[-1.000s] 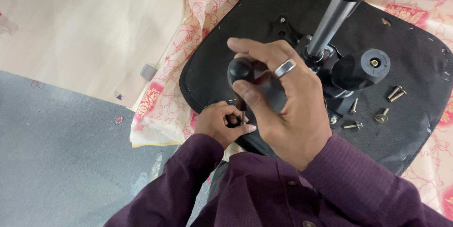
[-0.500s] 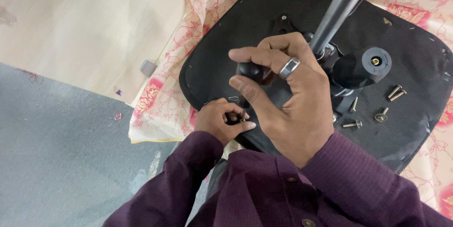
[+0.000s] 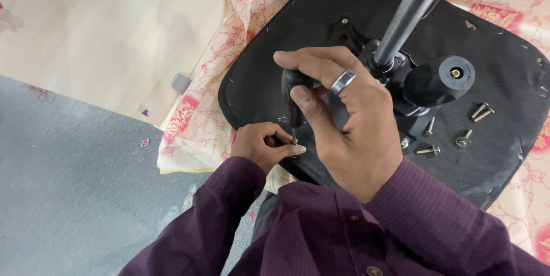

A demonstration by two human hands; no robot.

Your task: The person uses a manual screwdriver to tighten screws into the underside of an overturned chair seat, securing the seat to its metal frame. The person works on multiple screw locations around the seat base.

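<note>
My right hand [image 3: 346, 118], with a ring on one finger, grips the black handle of a screwdriver [image 3: 293, 101] that points down at the near edge of an upturned black chair seat [image 3: 498, 81]. My left hand [image 3: 264, 145] pinches something small at the screwdriver's tip; what it holds is hidden by the fingers. A metal gas-lift column [image 3: 404, 24] rises from the seat's mechanism just right of my right hand.
Several loose bolts [image 3: 480, 111] lie on the seat's underside at the right, beside a black round knob [image 3: 444, 78]. The seat rests on a flowered cloth [image 3: 197, 104] spread over a pale wooden floor [image 3: 86, 29]; a grey carpet [image 3: 69, 196] lies at the lower left.
My right hand has turned on the screwdriver handle, its fingers shifting around it. My left hand stays at the tip near the seat's edge.
</note>
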